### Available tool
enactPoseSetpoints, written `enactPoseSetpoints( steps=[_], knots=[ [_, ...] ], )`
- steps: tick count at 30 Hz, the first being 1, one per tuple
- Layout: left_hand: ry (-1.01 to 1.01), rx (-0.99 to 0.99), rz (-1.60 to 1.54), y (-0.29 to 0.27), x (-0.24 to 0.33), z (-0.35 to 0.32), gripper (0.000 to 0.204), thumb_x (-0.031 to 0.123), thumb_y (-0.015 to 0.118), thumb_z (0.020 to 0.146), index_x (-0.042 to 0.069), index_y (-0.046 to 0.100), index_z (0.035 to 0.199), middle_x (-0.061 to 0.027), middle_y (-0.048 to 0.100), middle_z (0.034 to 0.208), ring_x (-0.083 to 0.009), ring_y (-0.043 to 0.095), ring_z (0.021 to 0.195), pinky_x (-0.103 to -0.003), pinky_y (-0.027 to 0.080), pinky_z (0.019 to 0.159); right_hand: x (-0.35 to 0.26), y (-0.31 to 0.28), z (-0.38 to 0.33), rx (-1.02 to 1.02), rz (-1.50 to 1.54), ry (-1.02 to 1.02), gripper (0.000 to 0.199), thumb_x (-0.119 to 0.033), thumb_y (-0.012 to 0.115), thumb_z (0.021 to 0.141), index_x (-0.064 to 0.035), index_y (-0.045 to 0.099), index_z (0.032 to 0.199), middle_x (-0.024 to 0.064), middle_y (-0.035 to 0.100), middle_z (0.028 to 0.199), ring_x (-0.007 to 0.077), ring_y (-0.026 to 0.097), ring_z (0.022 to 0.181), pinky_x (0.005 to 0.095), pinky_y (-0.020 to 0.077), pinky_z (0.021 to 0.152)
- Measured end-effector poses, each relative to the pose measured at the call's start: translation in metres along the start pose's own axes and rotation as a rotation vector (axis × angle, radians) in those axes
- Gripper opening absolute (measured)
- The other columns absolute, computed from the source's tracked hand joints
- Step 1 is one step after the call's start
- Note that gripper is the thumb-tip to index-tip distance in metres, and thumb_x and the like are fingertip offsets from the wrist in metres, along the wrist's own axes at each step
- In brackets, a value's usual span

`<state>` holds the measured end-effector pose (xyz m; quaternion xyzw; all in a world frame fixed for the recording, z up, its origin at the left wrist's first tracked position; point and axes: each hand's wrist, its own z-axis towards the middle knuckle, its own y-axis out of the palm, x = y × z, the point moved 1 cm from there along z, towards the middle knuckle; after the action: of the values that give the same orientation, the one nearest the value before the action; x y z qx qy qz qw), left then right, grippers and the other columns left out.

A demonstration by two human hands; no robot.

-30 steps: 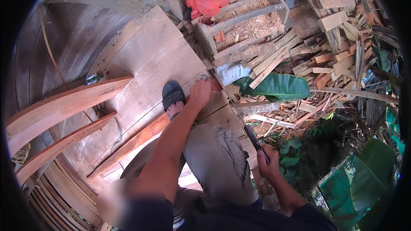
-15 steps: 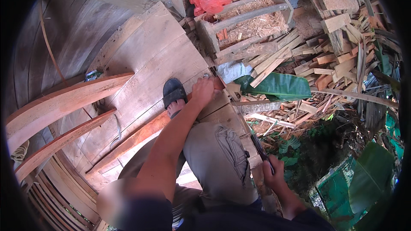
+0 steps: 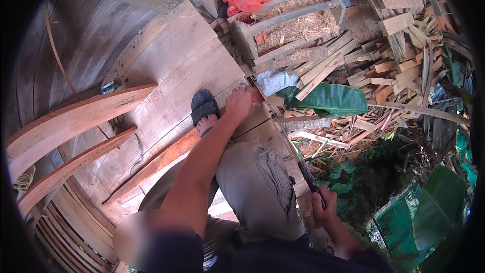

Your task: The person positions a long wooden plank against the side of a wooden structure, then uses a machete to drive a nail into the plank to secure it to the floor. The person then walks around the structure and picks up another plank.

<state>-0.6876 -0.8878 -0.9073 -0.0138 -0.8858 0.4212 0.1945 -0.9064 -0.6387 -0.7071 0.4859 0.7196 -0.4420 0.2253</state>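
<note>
The left hand (image 3: 241,104) presses closed on the long reddish stiff wooden batten's (image 3: 166,159) end, likely light but splintery, while the right hand (image 3: 323,206) grips a dark-bladed knife (image 3: 304,169).

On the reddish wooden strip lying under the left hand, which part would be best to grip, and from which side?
Best the free length of the reddish wooden strip, left of the sandal, gripped from above across its narrow width. The left hand presses its upper end, and its lower face lies flat on the plank.
</note>
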Motion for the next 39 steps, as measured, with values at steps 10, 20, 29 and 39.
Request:
enactPoseSetpoints(
  steps=[10,20,29,39],
  knots=[
    [0.013,-0.01,0.039,0.0,0.002,0.006,0.054,0.032,0.071,0.076,0.0,0.052,0.115,-0.018,0.059,0.113,-0.0353,0.057,0.106,-0.048,0.049,0.084,-0.002,0.072,0.141,0.07,0.021,0.014,0.027,-0.024,0.053,0.088,0.0007,0.056,0.077,0.0209,0.054,0.058,0.0394,0.055,0.053,0.0435,0.0397,0.05],
    [0.004,-0.027,0.042,0.005,0.007,-0.001,0.057,0.029,0.072,0.076,0.0,0.049,0.119,-0.0178,0.059,0.114,-0.0358,0.054,0.109,-0.049,0.048,0.086,0.001,0.055,0.097,0.099,-0.041,-0.058,0.02,-0.016,0.055,0.085,-0.0011,0.053,0.072,0.0219,0.055,0.06,0.0396,0.057,0.054,0.0445,0.0421,0.048],
    [0.011,-0.025,0.026,0.013,0.001,-0.007,0.055,0.03,0.071,0.076,0.0,0.05,0.117,-0.0176,0.059,0.112,-0.0355,0.055,0.109,-0.047,0.049,0.087,-0.004,0.0,0.007,-0.009,0.005,0.008,0.017,-0.013,0.051,0.086,0.0008,0.054,0.076,0.0155,0.051,0.055,0.0284,0.056,0.046,0.0375,0.0399,0.046],
    [0.04,0.014,0.059,0.016,-0.004,0.012,0.056,0.031,0.071,0.076,0.0,0.05,0.117,-0.0185,0.06,0.11,-0.0366,0.056,0.107,-0.048,0.049,0.085,-0.013,0.081,0.166,0.097,-0.046,0.031,0.028,-0.025,0.054,0.087,0.0008,0.058,0.077,0.0228,0.056,0.061,0.0412,0.058,0.058,0.0456,0.0434,0.054]
  ],
)
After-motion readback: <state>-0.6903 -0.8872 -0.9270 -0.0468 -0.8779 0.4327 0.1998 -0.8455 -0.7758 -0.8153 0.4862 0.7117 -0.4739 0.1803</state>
